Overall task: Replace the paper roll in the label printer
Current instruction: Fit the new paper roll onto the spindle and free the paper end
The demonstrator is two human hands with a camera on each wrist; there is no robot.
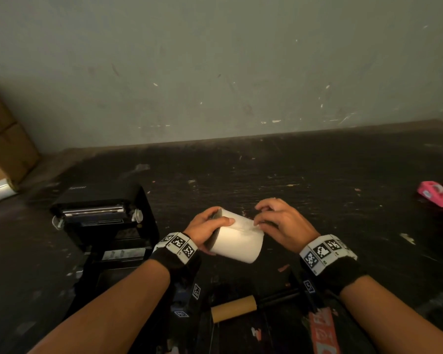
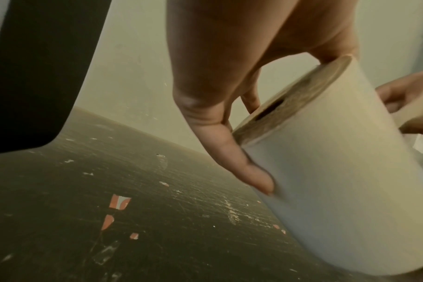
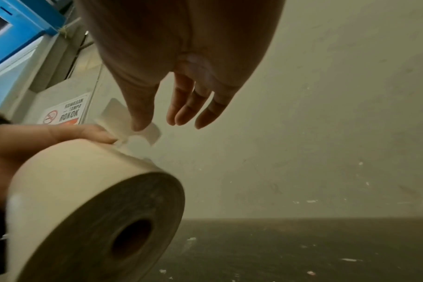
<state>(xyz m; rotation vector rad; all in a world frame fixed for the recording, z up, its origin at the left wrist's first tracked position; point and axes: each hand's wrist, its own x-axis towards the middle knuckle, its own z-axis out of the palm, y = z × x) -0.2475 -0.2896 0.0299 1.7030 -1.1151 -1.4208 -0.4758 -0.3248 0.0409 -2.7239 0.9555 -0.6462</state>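
My left hand (image 1: 212, 229) grips one end of a full white paper roll (image 1: 238, 241), held above the dark table with the thumb on top. In the left wrist view the thumb (image 2: 258, 179) presses the roll (image 2: 338, 171) beside its cardboard end. My right hand (image 1: 257, 222) pinches a small tape tab (image 3: 152, 133) at the roll's (image 3: 85, 190) loose end, with the other fingers (image 3: 181, 112) hanging straight. The black label printer (image 1: 105, 218) stands at the left with its lid open. An empty brown cardboard core (image 1: 233, 309) lies near me, beside a black spindle (image 1: 279, 296).
A pink tape dispenser (image 1: 436, 194) lies at the right edge of the table. Cardboard boxes (image 1: 3, 139) are stacked at the far left against the grey wall (image 1: 215, 72). An orange printed strip (image 1: 322, 330) lies under my right forearm. Paper scraps dot the table (image 1: 317, 175).
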